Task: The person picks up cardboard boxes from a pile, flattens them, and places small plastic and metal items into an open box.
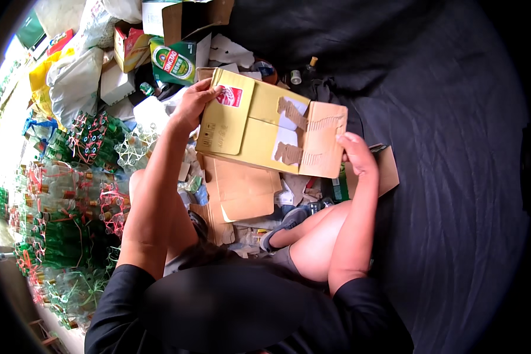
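A yellow cardboard box (261, 137) is held up in front of me, tilted, its right flap swung outward with torn brown patches along the fold. My left hand (197, 104) grips its upper left corner, thumb beside a red printed patch. At the box's right end, my right hand (356, 152) pinches the edge of the opened brown flap (323, 139). Below the box, flattened brown cardboard (243, 190) lies on the littered floor between my legs. An open carton (387, 170) stands partly hidden behind my right forearm.
Bundled glass and plastic bottles (62, 190) are stacked at the left. A green Tsingtao carton (175, 62), a white plastic bag (77, 86) and other boxes lie at the upper left. Dark sheeting (447, 177) spreads at the right. A small bottle (311, 68) and a can (295, 77) are near its edge.
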`<act>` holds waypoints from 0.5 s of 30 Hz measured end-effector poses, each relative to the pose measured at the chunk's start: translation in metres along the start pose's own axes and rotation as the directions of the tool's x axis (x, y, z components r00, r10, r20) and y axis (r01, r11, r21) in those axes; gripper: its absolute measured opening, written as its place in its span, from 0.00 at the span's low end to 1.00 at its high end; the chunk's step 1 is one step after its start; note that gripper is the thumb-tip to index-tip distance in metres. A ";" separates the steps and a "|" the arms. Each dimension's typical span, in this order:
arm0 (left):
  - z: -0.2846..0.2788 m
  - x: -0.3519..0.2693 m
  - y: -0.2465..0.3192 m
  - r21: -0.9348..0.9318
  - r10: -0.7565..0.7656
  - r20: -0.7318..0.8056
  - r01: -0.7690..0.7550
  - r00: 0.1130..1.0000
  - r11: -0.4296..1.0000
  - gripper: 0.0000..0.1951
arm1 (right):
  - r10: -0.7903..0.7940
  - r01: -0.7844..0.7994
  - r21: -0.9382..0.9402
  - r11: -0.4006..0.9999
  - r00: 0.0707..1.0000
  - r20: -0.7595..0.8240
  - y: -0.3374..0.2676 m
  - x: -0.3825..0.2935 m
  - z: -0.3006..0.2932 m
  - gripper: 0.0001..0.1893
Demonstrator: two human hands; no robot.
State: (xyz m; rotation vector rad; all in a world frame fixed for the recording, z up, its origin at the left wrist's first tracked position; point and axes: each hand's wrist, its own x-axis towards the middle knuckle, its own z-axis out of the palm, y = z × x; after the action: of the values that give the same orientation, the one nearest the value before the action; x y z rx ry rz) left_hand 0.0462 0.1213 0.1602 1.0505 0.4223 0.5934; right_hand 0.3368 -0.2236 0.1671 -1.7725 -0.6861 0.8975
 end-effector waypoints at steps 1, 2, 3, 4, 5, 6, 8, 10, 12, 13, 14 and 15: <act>0.004 0.001 -0.003 -0.016 0.016 0.030 -0.016 0.999 1.000 0.19 | 0.068 -0.068 -0.096 0.993 0.998 0.005 0.016 0.013 0.000 0.13; 0.009 0.001 -0.007 -0.004 0.032 0.040 -0.032 0.999 0.999 0.18 | 0.101 -0.106 -0.236 0.966 0.994 -0.030 0.024 0.018 0.007 0.14; 0.015 0.001 -0.012 0.008 0.046 0.048 -0.046 0.998 0.999 0.18 | 0.160 -0.198 -0.439 0.876 0.980 -0.122 0.022 0.021 0.017 0.14; 0.019 -0.002 -0.014 0.045 0.079 0.045 -0.081 0.996 0.996 0.18 | 0.000 -0.178 -0.673 0.718 0.967 -0.256 0.017 0.018 0.035 0.14; 0.023 -0.005 -0.016 0.068 0.087 0.028 -0.088 0.996 0.994 0.17 | -0.193 -0.198 -0.846 0.495 0.924 -0.329 0.012 0.015 0.054 0.15; 0.027 -0.008 -0.019 0.092 0.101 -0.002 -0.100 0.995 0.991 0.17 | -0.209 -0.282 -0.830 0.481 0.883 -0.421 0.003 0.015 0.069 0.18; 0.036 -0.008 -0.028 0.126 0.143 -0.055 -0.135 0.988 0.983 0.16 | -0.346 -0.214 -0.846 0.488 0.843 -0.413 -0.008 0.011 0.088 0.19; 0.036 -0.005 -0.035 0.129 0.184 -0.028 -0.179 0.982 0.975 0.16 | -0.467 -0.073 -0.867 0.494 0.819 -0.335 -0.010 0.014 0.106 0.21; 0.038 -0.004 -0.038 0.121 0.206 -0.003 -0.204 0.979 0.971 0.16 | -0.439 0.003 -0.823 0.568 0.847 -0.300 0.011 0.031 0.109 0.24; 0.040 -0.004 -0.038 0.132 0.189 0.020 -0.190 0.982 0.973 0.19 | -0.455 0.039 -0.778 0.627 0.829 -0.325 0.030 0.043 0.107 0.25; 0.038 -0.006 -0.037 0.147 0.172 0.033 -0.175 0.985 0.974 0.21 | -0.452 0.040 -0.777 0.629 0.832 -0.322 0.036 0.051 0.105 0.25; 0.037 -0.007 -0.036 0.145 0.173 0.030 -0.176 0.984 0.974 0.21 | -0.406 0.105 -0.692 0.714 0.867 -0.288 0.036 0.057 0.100 0.23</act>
State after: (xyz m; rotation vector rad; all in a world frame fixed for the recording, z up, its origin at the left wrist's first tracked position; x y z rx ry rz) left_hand 0.0718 0.0787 0.1450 1.2423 0.3646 0.7171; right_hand 0.2884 -0.1395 0.0952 -2.3111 -1.0116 0.0180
